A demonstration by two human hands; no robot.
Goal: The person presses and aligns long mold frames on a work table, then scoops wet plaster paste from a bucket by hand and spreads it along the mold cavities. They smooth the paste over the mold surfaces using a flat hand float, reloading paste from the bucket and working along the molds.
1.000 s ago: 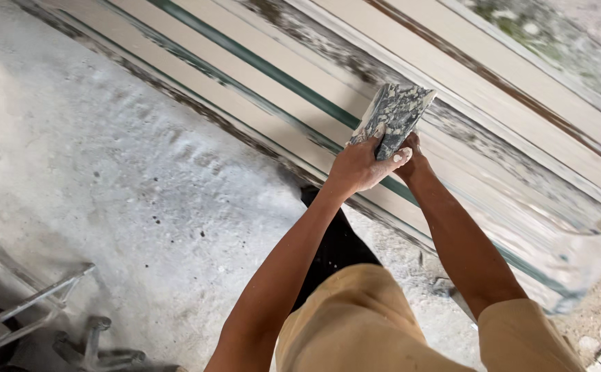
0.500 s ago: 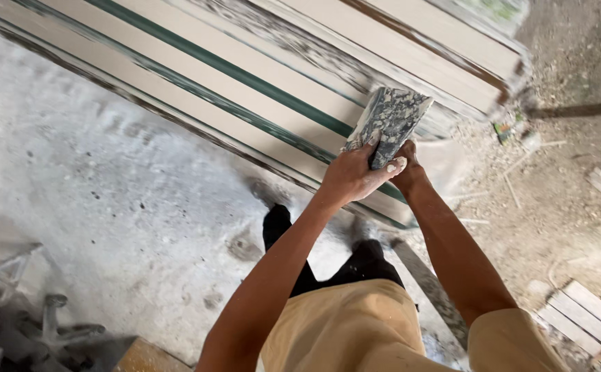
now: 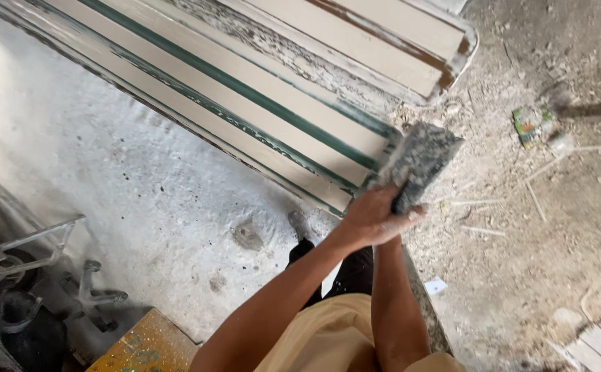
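My left hand is closing around the lower end of a grey, speckled sanding block, fingers wrapping over its near edge, and the block is tilting up and to the right, its far corner sitting just past the end of the stacked panels. My right hand is lying hidden under the left, so I cannot tell whether it is gripping the block or only bracing; just its forearm is rising straight up beneath the wrist. The panels are running diagonally from upper left to the middle, cream boards with dark green stripes along their edges. Out on the dirt floor, well to the right of the block, a small crumpled package in green with an orange patch is lying among wood splinters. A small white scrap is lying near my right forearm. At the bottom left, a yellow speckled board with green markings is poking into view.
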